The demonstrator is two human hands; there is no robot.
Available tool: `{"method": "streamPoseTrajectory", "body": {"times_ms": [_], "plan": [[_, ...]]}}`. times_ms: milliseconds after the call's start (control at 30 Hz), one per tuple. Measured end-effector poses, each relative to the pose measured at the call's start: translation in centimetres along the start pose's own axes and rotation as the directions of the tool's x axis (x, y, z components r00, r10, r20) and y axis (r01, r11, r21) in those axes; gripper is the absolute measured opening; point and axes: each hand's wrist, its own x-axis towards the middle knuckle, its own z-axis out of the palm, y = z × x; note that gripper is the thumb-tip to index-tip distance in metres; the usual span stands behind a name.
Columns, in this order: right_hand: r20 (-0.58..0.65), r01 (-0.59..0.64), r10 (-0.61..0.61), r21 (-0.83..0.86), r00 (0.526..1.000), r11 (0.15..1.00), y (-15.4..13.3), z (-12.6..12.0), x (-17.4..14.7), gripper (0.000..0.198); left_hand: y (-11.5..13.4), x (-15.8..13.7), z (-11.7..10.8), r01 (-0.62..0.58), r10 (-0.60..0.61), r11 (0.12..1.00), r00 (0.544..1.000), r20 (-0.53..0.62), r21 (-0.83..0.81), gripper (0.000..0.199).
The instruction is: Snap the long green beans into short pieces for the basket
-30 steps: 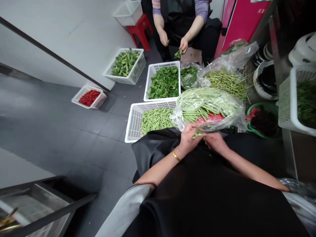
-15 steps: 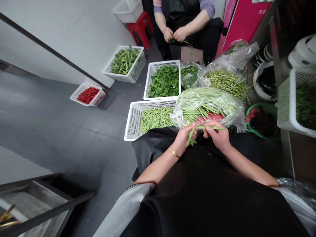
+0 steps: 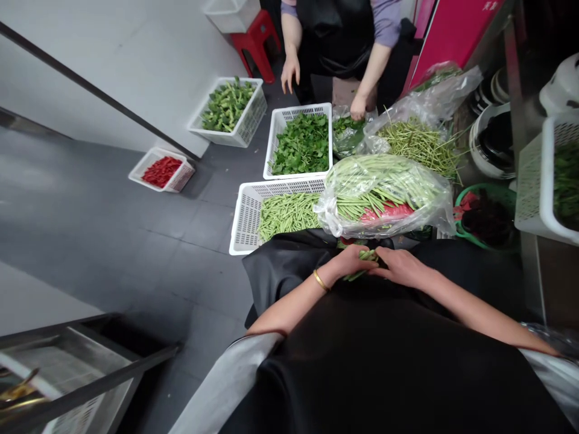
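The person's two hands meet low over the lap, just in front of a black apron. The left hand, with a gold bracelet at its wrist, is closed around a small bunch of green beans. The right hand comes in from the other side, its fingertips at the end of the bunch; whether they pinch it cannot be told. The held beans are pale green, slim and smooth, lying side by side, with pieces showing between the hands and below the left fingers. Their far ends are hidden by the hands.

Just beyond the knees, a white basket with slotted walls holds a heap of short beans, light green, thin and fairly even in length, lying at all angles. A clear plastic bag overlaps the basket's right side. In it are long beans, whole and slender, mostly straight and lying lengthwise, some spread like a fan at the bag's left end. Those under the plastic look paler and hazy through its shine. Something red shows among them at the near side.
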Motion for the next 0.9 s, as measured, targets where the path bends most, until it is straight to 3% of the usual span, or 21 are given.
{"method": "streamPoseTrajectory", "body": {"times_ms": [100, 167, 200, 267, 333, 367, 400, 433, 467, 533, 567, 600, 633, 700, 800, 900], "plan": [[0.144, 0.174, -0.174, 0.016, 0.974, 0.985, 0.1, -2.7, -1.7, 0.023, 0.3, -0.8, -0.6, 0.055, -0.045, 0.998, 0.966, 0.254, -0.032, 0.027], [0.132, 0.209, -0.226, 0.132, 0.965, 0.969, -0.2, -3.7, -1.8, 0.03, 1.3, -1.2, -0.5, 0.061, -0.041, 0.997, 0.948, 0.314, -0.055, 0.031], [0.082, 0.187, -0.21, 0.224, 0.974, 0.956, -0.5, -3.8, -1.4, 0.033, 1.9, -1.3, -0.3, 0.044, -0.014, 0.995, 0.956, 0.294, -0.095, 0.033], [-0.098, 0.092, -0.051, 0.483, 0.994, 0.871, -1.2, -3.3, -0.3, 0.04, 2.9, -1.2, 0.4, -0.052, 0.082, 0.975, 0.988, 0.13, -0.217, 0.035], [-0.245, 0.048, 0.207, 0.747, 0.947, 0.663, -1.8, -2.3, 0.8, 0.047, 3.4, -0.8, 0.9, -0.176, 0.153, 0.924, 0.984, -0.093, -0.338, 0.037], [-0.257, 0.05, 0.298, 0.827, 0.92, 0.56, -1.9, -1.8, 1.2, 0.051, 3.3, -0.5, 0.8, -0.212, 0.15, 0.891, 0.972, -0.18, -0.402, 0.037], [-0.222, 0.037, 0.32, 0.867, 0.921, 0.496, -1.8, -1.5, 1.4, 0.054, 3.1, -0.2, 0.6, -0.218, 0.116, 0.853, 0.965, -0.235, -0.475, 0.038], [-0.139, -0.012, 0.268, 0.869, 0.953, 0.494, -1.3, -1.4, 1.5, 0.054, 2.6, 0.0, 0.3, -0.199, 0.055, 0.805, 0.963, -0.263, -0.559, 0.038], [-0.014, -0.086, 0.172, 0.825, 0.985, 0.559, -0.6, -1.5, 1.6, 0.053, 2.0, 0.2, -0.2, -0.165, -0.02, 0.744, 0.963, -0.268, -0.647, 0.038], [0.201, -0.17, 0.061, 0.584, 0.978, 0.794, 1.7, -2.4, 2.0, 0.044, 0.7, 0.3, -1.2, -0.082, -0.149, 0.614, 0.965, -0.217, -0.785, 0.037], [0.214, -0.174, 0.089, 0.422, 0.973, 0.89, 2.9, -3.0, 2.6, 0.039, 0.0, 0.1, -1.5, -0.042, -0.175, 0.569, 0.97, -0.17, -0.821, 0.037], [0.138, -0.194, 0.163, 0.254, 0.977, 0.947, 4.2, -3.5, 3.5, 0.035, -0.5, 0.0, -1.6, -0.006, -0.171, 0.547, 0.978, -0.119, -0.837, 0.039], [0.011, -0.249, 0.249, 0.104, 0.968, 0.963, 5.4, -4.0, 4.8, 0.034, -0.8, -0.2, -1.6, 0.02, -0.146, 0.544, 0.987, -0.071, -0.839, 0.04], [-0.172, -0.434, 0.409, -0.139, 0.896, 0.89, 7.2, -4.3, 7.8, 0.038, -1.0, -0.5, -1.2, 0.057, -0.081, 0.575, 0.997, 0.013, -0.817, 0.041], [-0.006, -0.527, 0.57, -0.392, 0.821, 0.754, 8.7, -3.2, 11.7, 0.043, -0.9, 0.2, -0.9, 0.073, -0.076, 0.68, 0.997, 0.029, -0.73, 0.038], [0.129, -0.491, 0.592, -0.436, 0.796, 0.754, 9.2, -1.4, 12.0, 0.05, -1.7, 2.5, -1.7, 0.054, -0.125, 0.859, 0.986, -0.107, -0.51, 0.048]]}}
